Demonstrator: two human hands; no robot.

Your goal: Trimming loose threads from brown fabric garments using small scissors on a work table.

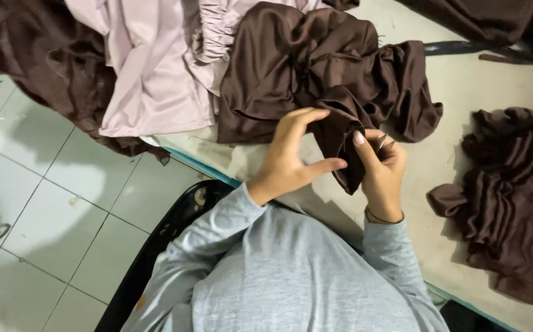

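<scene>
Two hands pinch one dark brown garment at the table's edge.

Pale tiled floor [45, 203] lies far left, then a pink cloth [150, 74] draped on the table [463, 80]. Left hand [291, 154] has thumb and fingers curled around a fold of the brown garment [315, 67]; right hand [382, 172] grips the same fold, with small metal snips [382, 142] between its fingers. More brown fabric [512, 203] is heaped far right.

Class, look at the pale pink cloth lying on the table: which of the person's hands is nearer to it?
Left. The left hand grips the brown cloth just below and right of the pink cloth; the right hand holds the same brown cloth farther to the right.
</scene>
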